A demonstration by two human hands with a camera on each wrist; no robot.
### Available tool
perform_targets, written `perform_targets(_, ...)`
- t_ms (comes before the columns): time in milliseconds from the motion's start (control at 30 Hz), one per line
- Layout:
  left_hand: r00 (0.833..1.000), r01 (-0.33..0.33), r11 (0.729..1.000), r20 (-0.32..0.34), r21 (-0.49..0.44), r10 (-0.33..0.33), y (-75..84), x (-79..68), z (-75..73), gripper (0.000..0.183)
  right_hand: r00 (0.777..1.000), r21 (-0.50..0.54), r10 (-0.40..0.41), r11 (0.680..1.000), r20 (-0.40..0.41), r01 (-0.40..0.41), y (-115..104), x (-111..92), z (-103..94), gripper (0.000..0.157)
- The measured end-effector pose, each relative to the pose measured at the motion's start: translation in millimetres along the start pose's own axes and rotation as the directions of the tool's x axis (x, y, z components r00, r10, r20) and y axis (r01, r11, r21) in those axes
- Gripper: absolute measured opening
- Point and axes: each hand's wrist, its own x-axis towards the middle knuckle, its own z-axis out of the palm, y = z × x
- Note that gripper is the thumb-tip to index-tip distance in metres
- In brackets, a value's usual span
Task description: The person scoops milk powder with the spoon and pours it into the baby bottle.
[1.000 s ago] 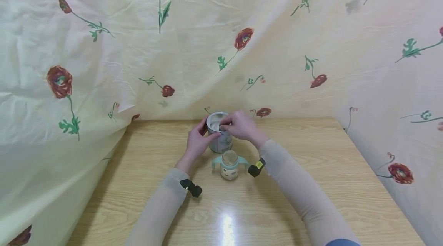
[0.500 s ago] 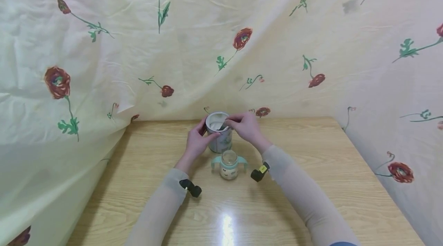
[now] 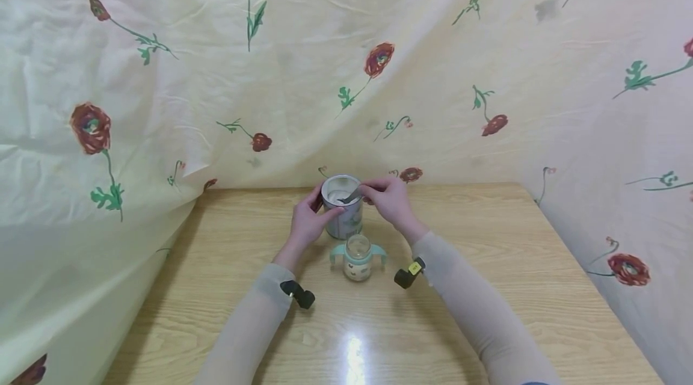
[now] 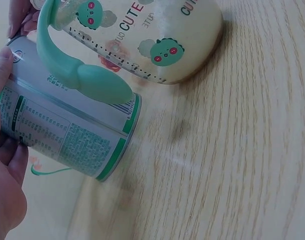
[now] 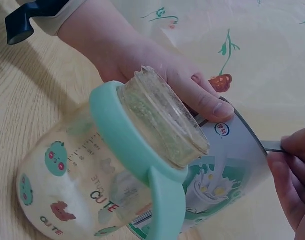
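Note:
A milk powder can (image 3: 344,225), open at the top with pale powder inside, stands upright near the back of the table. My left hand (image 3: 307,224) grips it from the left, thumb along the near side under the rim. Between thumb and fingers my right hand (image 3: 394,203) pinches the handle of a grey spoon (image 3: 354,195), which slants down into the can. The spoon's handle (image 5: 273,146) crosses the rim in the right wrist view. Just in front of the can stands a lidless clear baby bottle (image 3: 358,267) with mint-green handles; neither hand touches it.
The wooden table (image 3: 465,234) runs back to a flowered cloth (image 3: 303,72) that hangs behind it and along both sides. Small black wrist cameras sit on both sleeves (image 3: 254,319), close to the bottle's left and right.
My right hand has drawn back to the right, from over the can's mouth to its right rim, so more of the spoon shows. The left hand, can and bottle stay put.

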Motion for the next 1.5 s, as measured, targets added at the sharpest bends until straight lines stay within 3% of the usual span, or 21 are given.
perform_targets(200, 1.000, 0.007, 1.000, -0.007, 0.006, -0.007, -1.0, 1.3, 0.2, 0.093, 0.991, 0.139, 0.094, 0.987, -0.095, -0.080, 4.1, -4.6, -1.1, 0.023)
perform_targets(533, 1.000, 0.012, 1.000, -0.001, 0.013, -0.012, -2.1, 0.2, -0.4, 0.096, 0.964, 0.327, 0.147, 0.942, -0.222, -0.068, 17.1, -11.6, 0.0, 0.027)
perform_targets(900, 1.000, 0.009, 1.000, 0.001, 0.024, -0.009, -1.1, 0.4, -0.5, 0.095, 0.957, 0.349, 0.094, 0.937, -0.274, 0.008, 29.8, -16.6, 5.2, 0.025)
perform_targets(1500, 1.000, 0.010, 1.000, -0.004, 0.025, -0.010, 0.7, -1.8, -0.4, 0.093, 0.946, 0.356, 0.104, 0.934, -0.306, 0.012, 35.5, -16.7, 8.6, 0.027)
